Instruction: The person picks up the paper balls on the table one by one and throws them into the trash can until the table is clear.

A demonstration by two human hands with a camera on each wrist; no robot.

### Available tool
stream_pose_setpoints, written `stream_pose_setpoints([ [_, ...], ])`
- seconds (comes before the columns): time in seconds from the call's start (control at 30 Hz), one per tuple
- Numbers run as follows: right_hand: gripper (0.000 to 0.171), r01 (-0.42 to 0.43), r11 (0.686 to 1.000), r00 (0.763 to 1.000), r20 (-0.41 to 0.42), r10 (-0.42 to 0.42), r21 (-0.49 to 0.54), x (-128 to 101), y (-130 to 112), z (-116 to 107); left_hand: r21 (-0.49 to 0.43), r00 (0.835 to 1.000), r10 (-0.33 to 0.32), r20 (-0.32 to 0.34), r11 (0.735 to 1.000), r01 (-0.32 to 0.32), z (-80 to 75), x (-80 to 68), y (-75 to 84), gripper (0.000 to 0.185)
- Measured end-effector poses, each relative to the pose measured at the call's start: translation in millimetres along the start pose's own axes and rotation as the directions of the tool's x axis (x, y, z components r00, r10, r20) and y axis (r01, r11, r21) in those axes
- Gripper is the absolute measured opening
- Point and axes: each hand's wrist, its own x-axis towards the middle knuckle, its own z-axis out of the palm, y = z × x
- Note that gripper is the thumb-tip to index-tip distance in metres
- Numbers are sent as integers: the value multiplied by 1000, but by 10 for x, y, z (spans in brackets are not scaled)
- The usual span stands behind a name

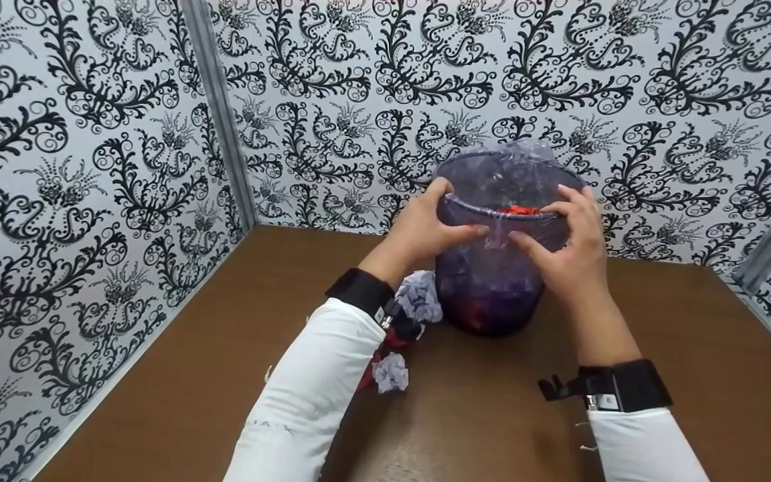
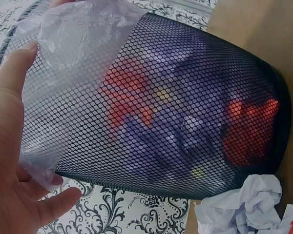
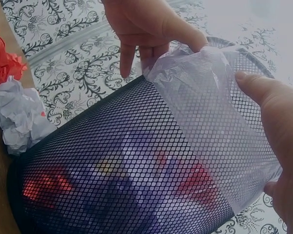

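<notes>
A black mesh wastebasket (image 1: 492, 294) stands on the brown table, lined with a translucent plastic bag (image 1: 526, 152). Red and pale crumpled paper shows through the mesh (image 2: 185, 122) (image 3: 112, 180). My left hand (image 1: 425, 231) grips the near-left rim, thumb over the bag's edge (image 2: 83, 44). My right hand (image 1: 563, 251) holds the near-right rim, with its thumb (image 3: 263, 92) pressing the folded-over bag (image 3: 205, 107) against the mesh. In the right wrist view the left hand's fingers (image 3: 146, 24) pinch the bag at the rim.
Crumpled white paper (image 1: 420, 296) and a smaller ball (image 1: 391, 371) lie on the table (image 1: 225, 348) left of the basket, beside red paper (image 3: 2, 61). Black-and-white patterned walls (image 1: 57, 201) close in the left, back and right sides.
</notes>
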Motion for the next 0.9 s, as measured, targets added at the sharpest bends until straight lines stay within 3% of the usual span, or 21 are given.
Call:
stream_pose_setpoints([
  [0.13,53,-7,1000,1000,5,7,-2,-23,-1,27,-38,1000,-8,-11,999,8,16,-25,-47,84],
  [0.33,53,-17,1000,1000,17,17,-5,-24,-3,29,-60,999,-18,-36,998,16,21,-25,-72,118],
  [0.6,53,-18,1000,1000,18,18,-13,-1,-11,2,-93,996,-26,-81,995,18,-9,-40,-85,137],
  [0.77,53,-23,1000,999,22,23,-18,4,-19,-19,-120,993,45,-110,991,-58,-23,-35,-123,125],
  [0.9,54,-19,999,1000,21,20,-26,6,-18,-42,6,986,51,-158,999,-51,-56,-37,-130,114],
])
